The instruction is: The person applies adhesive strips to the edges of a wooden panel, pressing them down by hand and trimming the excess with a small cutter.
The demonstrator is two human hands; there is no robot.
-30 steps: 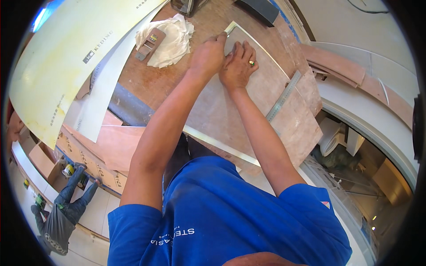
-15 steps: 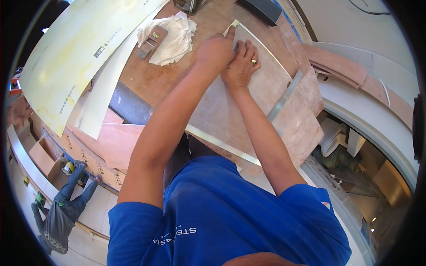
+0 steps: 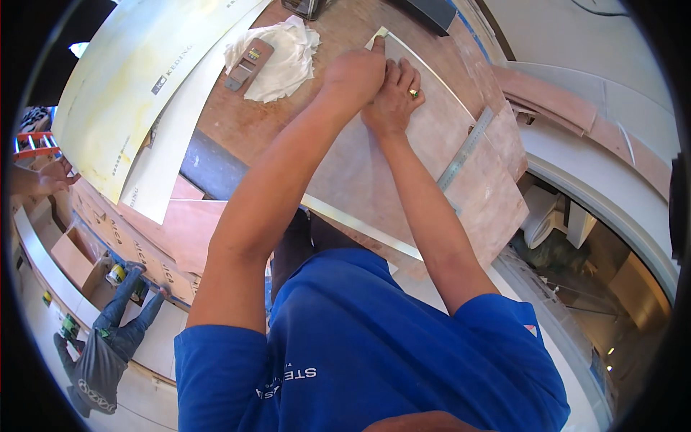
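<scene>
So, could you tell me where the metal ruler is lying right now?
In the head view the metal ruler lies on the pinkish laminate sheet, to the right of the right hand, running diagonally beside the right forearm.

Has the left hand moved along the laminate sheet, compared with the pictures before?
Yes, slightly. The left hand has slid toward the far corner of the laminate sheet, nearer the white cloth; the right hand stays beside it.
</scene>
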